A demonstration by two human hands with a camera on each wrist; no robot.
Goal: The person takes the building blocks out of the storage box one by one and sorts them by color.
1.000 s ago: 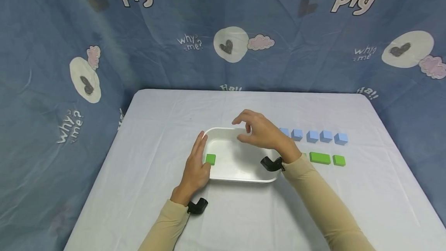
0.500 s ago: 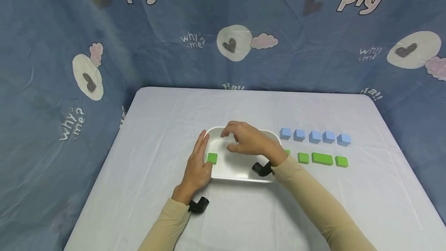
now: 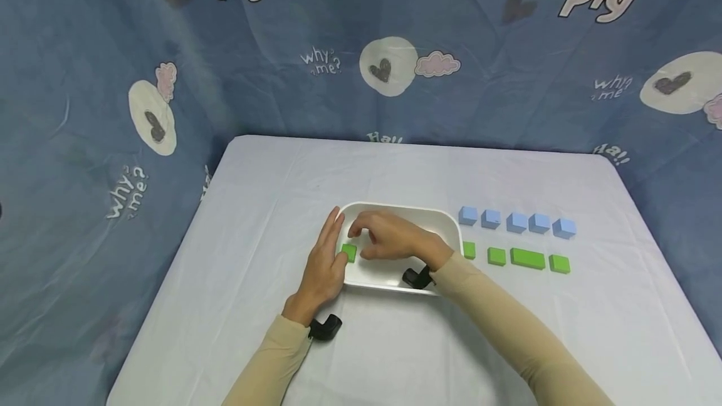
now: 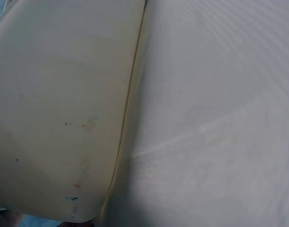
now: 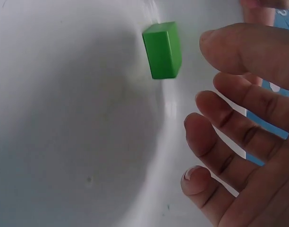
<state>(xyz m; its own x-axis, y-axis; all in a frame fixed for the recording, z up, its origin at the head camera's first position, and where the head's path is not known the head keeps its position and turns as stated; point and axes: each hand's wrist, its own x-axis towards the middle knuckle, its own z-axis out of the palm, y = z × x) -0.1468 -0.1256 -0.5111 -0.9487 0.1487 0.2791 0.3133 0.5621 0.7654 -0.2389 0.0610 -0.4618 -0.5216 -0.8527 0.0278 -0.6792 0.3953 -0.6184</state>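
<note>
A white tray (image 3: 406, 210) lies on the table, and its pale, specked surface (image 4: 64, 104) fills the left half of the left wrist view. My left hand (image 3: 320, 268) rests along the tray's left end with straight fingers. Inside the tray, by that end, stands a small green block (image 3: 350, 252); the right wrist view shows this green block (image 5: 162, 51) upright close to the tray wall. My right hand (image 3: 395, 237) hangs over the tray with loosely bent fingers and nothing between them. Its thumb and fingertips (image 5: 199, 132) are just beside the green block, apart from it.
Right of the tray runs a row of several blue cubes (image 3: 516, 222). In front of them sit more green blocks (image 3: 496, 256), one of them a longer green block (image 3: 528, 259). A white cloth covers the table (image 3: 282, 193); a blue patterned curtain (image 3: 282, 99) hangs behind.
My right hand has moved left and down into the tray, toward the small green block. My left hand has stayed at the tray's end. The whole head view has shifted slightly.
</note>
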